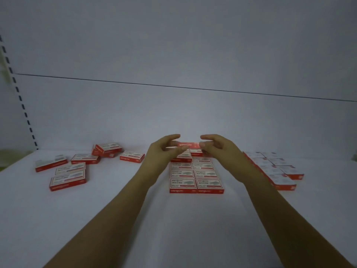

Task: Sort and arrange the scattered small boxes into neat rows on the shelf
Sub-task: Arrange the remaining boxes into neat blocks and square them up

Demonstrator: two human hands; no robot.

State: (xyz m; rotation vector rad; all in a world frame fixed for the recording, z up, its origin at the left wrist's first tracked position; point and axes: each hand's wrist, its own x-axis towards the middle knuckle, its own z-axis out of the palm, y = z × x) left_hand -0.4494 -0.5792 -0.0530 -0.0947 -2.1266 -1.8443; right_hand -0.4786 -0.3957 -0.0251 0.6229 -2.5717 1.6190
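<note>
On my feed, the left hand point(166, 150) and right hand point(218, 147) share one red box point(188, 145), each pinching an end between thumb and curled fingers. The box is held in the air over the far end of the middle block point(196, 176). Its long axis runs left to right, with the red lettered side facing me. The middle block lies in two tidy columns, labels up, long axes also left to right. A right block point(276, 171) runs at a slant, and I cannot read its labels. Loose boxes point(69, 171) lie at mixed angles on the left, one propped on another. The shelf point(173, 229) is white, with a pale back panel point(173, 55), a dark seam point(173, 86) across it, and a slotted upright point(19, 95) on the left.
</note>
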